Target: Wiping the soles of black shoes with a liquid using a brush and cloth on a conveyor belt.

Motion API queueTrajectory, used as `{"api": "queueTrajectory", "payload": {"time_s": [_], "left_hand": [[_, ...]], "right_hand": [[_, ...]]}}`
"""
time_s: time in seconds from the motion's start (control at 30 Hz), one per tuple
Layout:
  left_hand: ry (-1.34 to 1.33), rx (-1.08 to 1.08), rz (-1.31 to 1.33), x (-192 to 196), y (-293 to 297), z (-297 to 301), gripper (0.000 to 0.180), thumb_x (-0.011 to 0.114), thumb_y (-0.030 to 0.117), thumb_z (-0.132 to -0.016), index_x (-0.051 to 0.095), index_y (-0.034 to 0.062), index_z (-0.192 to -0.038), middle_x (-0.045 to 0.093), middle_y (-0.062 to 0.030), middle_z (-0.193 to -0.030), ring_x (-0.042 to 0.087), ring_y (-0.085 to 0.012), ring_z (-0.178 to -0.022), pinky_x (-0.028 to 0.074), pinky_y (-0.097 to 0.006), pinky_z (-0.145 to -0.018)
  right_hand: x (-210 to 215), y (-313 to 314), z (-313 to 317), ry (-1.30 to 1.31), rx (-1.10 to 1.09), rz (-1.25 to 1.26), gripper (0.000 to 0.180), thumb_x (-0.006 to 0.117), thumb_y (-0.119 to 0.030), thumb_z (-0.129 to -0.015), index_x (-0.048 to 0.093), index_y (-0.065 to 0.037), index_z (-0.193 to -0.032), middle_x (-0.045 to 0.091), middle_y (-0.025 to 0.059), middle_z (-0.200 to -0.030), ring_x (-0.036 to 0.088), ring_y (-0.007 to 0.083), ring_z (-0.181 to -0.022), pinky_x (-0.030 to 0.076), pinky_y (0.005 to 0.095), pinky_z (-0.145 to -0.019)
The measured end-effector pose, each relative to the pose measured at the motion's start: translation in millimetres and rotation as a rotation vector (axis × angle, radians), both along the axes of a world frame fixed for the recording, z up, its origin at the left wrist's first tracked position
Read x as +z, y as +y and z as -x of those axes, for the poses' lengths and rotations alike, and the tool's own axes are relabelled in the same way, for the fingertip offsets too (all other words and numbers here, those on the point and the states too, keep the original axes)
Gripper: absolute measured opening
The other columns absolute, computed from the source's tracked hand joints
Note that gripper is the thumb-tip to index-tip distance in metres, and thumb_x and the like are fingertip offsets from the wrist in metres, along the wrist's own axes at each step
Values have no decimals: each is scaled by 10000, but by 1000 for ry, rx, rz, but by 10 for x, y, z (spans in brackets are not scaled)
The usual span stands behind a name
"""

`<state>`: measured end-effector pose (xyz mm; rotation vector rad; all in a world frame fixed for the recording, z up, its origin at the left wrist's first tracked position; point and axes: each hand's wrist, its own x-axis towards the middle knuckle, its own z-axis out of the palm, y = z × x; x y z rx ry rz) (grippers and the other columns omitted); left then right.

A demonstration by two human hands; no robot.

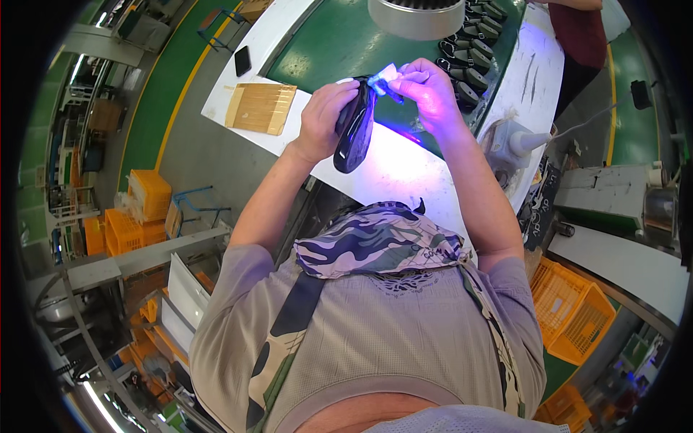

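A glossy black shoe (351, 141) hangs toe-down above the near edge of the white worktable (332, 169). My left hand (323, 119) is closed around its upper left side. At the shoe's upper end, my right hand (433, 97) pinches a small whitish scrap (385, 78) between thumb and fingers. Blue-violet light tints the scrap, which touches or nearly touches the shoe's opening; whether it is cloth or paper I cannot tell.
Several black shoes (469, 61) line the right side of a green belt (325, 50). Overhead hangs a round metal lamp (417, 18). A phone (242, 61) and brown cardboard (261, 108) lie at left. A white corded device (516, 141) stands right, near another person (581, 40).
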<state>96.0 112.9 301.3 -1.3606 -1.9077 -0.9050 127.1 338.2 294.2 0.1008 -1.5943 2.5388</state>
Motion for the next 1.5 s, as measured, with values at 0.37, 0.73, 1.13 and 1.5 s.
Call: {"api": "queueTrajectory", "payload": {"time_s": [0.37, 0.73, 1.13, 1.5], "left_hand": [[-166, 176, 208, -1, 32, -3, 483, 725, 6, -653, 587, 31, -1115, 663, -162, -1100, 655, -337, -946, 513, -404, -827], [-851, 42, 660, 226, 53, 30, 576, 828, 158, -581, 615, 27, -1100, 692, -169, -921, 684, -300, -843, 543, -362, -775], [-1468, -294, 423, 134, -119, 113, 660, 853, 124, -593, 584, 8, -1184, 660, -53, -1020, 610, -166, -941, 480, -316, -890], [-1688, -261, 154, 37, -212, 15, 529, 784, 183, -698, 602, -21, -1151, 668, -77, -1016, 623, -180, -939, 460, -299, -918]], "right_hand": [[302, 32, -207, 82, 80, -100, 153, 716, 21, -805, 569, 0, -842, 608, 47, -779, 573, 119, -679, 482, 268, -648], [280, 198, -180, 220, -143, -474, 172, 736, -14, -799, 566, -16, -824, 644, 68, -844, 601, 114, -803, 499, 261, -726], [163, 106, -121, 337, -80, -467, 183, 704, 51, -790, 539, -18, -827, 638, 85, -880, 617, 154, -874, 507, 302, -802], [-133, -72, -312, 250, 159, -247, 153, 696, -17, -780, 545, -20, -804, 621, 84, -868, 592, 149, -845, 498, 299, -777]]}}
